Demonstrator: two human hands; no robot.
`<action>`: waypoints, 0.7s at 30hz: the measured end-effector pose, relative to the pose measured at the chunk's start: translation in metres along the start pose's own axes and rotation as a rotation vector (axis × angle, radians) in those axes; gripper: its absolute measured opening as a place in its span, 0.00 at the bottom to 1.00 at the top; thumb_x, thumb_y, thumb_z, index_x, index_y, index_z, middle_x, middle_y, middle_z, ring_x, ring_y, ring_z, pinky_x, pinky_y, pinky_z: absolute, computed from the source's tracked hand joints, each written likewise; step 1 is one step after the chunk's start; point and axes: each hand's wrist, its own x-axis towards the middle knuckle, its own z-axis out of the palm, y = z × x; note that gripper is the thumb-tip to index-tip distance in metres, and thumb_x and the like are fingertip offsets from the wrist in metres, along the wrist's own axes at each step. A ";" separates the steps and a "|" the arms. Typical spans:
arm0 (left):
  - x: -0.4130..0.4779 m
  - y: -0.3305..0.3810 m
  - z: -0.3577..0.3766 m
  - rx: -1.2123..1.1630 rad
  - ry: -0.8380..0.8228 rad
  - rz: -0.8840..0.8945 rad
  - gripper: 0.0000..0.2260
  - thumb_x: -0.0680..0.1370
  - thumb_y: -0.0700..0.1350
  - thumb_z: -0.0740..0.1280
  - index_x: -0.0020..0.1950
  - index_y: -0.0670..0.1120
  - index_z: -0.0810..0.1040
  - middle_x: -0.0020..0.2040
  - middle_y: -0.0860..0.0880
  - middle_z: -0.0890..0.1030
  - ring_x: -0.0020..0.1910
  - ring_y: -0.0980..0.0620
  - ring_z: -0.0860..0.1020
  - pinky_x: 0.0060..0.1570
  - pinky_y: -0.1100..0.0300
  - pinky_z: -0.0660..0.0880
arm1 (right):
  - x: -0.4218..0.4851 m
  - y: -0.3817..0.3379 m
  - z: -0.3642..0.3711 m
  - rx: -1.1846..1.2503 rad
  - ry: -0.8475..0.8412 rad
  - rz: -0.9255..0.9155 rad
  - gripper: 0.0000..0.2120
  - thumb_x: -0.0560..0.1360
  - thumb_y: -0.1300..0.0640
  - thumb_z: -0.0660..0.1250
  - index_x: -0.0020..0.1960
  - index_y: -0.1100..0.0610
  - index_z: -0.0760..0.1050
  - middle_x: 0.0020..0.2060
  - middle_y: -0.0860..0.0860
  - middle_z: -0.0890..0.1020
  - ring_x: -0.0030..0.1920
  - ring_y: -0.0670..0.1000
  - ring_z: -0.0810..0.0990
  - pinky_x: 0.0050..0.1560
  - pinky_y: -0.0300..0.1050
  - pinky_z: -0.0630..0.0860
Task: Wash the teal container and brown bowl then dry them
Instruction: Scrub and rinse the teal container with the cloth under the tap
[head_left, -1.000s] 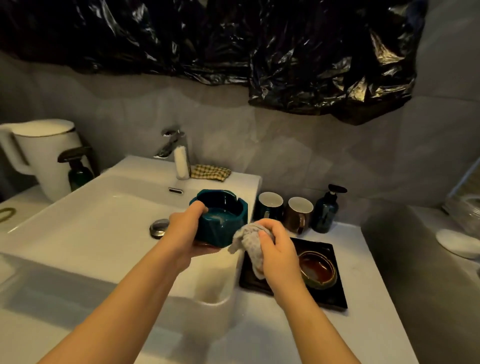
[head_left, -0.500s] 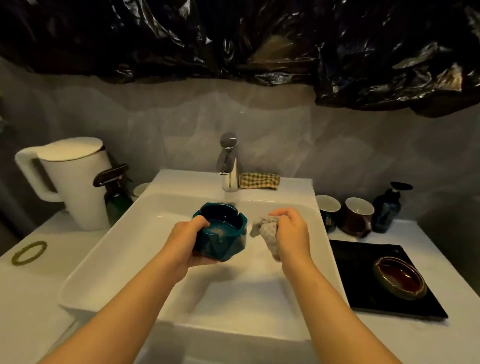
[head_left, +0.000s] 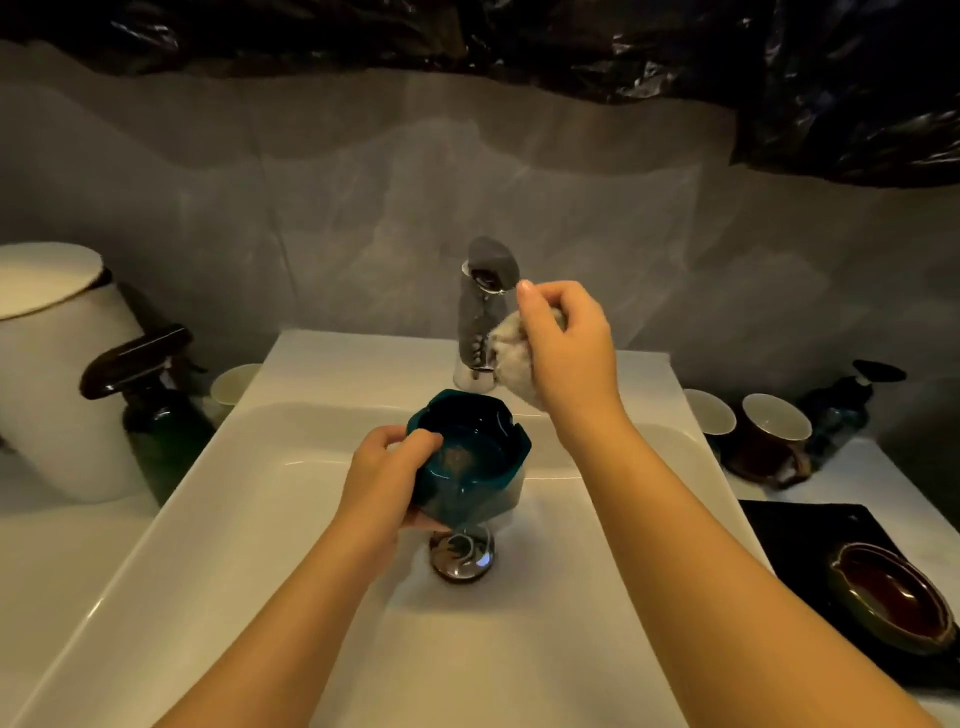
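Right hand (head_left: 563, 348) now raised to chrome faucet (head_left: 483, 312), fingers clutching crumpled grey cloth (head_left: 511, 358), left hand (head_left: 387, 480) gripping glossy teal notched container (head_left: 470, 457) over white sink (head_left: 311, 467), no readable writing

Dim, warm light falls on a grey wall (head_left: 322, 197) with faint marbled streaks. Crumpled black plastic sheeting (head_left: 519, 36) hangs across the top of the wall and sags lower at the right. A white basin (head_left: 644, 395) stands against the wall, with a chrome tap (head_left: 483, 306) at its back edge and a shiny round drain plug (head_left: 462, 558) in its bowl. A white surface (head_left: 62, 540) runs on both sides of the basin, in deeper shadow at the far right.
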 end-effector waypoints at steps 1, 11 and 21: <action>0.003 -0.002 0.000 -0.033 -0.006 -0.015 0.12 0.76 0.43 0.64 0.58 0.43 0.71 0.53 0.40 0.77 0.48 0.42 0.79 0.30 0.51 0.79 | 0.002 -0.002 0.003 -0.010 -0.024 -0.042 0.10 0.76 0.51 0.65 0.37 0.47 0.69 0.49 0.55 0.77 0.44 0.46 0.74 0.51 0.43 0.73; 0.008 -0.013 -0.004 -0.067 -0.109 -0.074 0.06 0.76 0.43 0.62 0.52 0.45 0.72 0.53 0.41 0.77 0.48 0.41 0.79 0.30 0.52 0.78 | 0.014 -0.001 0.010 -0.153 0.000 -0.201 0.16 0.77 0.51 0.64 0.32 0.49 0.65 0.31 0.46 0.70 0.33 0.43 0.68 0.35 0.32 0.65; 0.004 -0.018 -0.005 -0.144 -0.171 -0.136 0.11 0.76 0.40 0.62 0.58 0.41 0.70 0.58 0.38 0.75 0.53 0.37 0.78 0.36 0.45 0.80 | 0.020 -0.017 0.016 -0.141 0.005 -0.088 0.24 0.77 0.43 0.60 0.27 0.54 0.62 0.24 0.47 0.66 0.27 0.45 0.65 0.31 0.38 0.63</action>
